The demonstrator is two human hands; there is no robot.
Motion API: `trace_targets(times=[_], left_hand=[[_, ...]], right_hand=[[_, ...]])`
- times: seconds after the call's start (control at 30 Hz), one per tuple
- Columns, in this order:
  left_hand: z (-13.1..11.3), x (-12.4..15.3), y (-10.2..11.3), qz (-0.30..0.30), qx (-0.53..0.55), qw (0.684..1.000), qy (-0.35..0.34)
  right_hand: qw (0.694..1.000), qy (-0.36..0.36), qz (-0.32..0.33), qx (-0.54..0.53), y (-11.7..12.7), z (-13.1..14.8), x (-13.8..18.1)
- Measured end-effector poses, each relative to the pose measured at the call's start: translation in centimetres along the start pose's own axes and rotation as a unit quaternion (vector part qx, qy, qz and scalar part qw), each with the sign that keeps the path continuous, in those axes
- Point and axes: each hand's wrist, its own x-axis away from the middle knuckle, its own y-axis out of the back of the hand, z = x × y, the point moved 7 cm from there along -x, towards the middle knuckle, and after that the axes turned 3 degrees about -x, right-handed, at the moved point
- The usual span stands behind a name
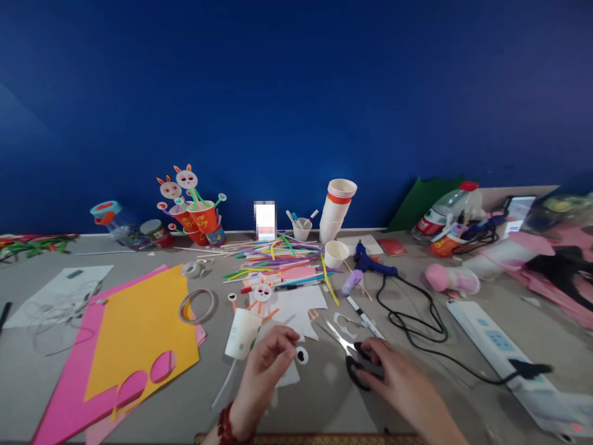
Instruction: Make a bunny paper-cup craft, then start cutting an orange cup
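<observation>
My left hand (266, 364) is closed, thumb and fingertips together at the edge of a small white paper disc (302, 355) with a black heart shape. To the right, my right hand (393, 374) has its fingers at the black handles of a pair of scissors (345, 345), whose blades are spread and point away from me. Beside my left hand, a white paper cup (243, 334) lies tilted, with a rabbit face (262, 292) and orange strips at its far end. White paper (296, 306) lies beyond my hands.
Yellow card (143, 327) and a tape roll (197, 306) lie left. Behind are pipe cleaners (278, 254), stacked cups (336, 213) and decorated red cups (204, 216). A blue glue gun (370, 262), its cord, and a power strip (491, 340) occupy the right.
</observation>
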Motion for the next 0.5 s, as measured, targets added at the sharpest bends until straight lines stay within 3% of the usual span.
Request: trace_targets(times=[0.1,0.27,0.37,0.5], left_hand=[[0.2,0.0,-0.6,0.012,0.072,0.996,0.051],[0.8,0.5,-2.0,0.038,0.227,0.959,0.165],[0.9,0.8,-2.3,0.053,0.259,0.946,0.187],[1.2,0.9,-2.4,0.066,0.273,0.938,0.204]], right_hand=[[0.998,0.003,-0.01,-0.063,0.5,2.9,-0.8],[0.955,0.115,0.002,-0.272,-0.2,10.2,-1.9],[0.943,0.171,-0.022,-0.286,-0.3,12.0,-2.4],[0.94,0.227,-0.001,-0.257,-0.4,12.6,-2.7]])
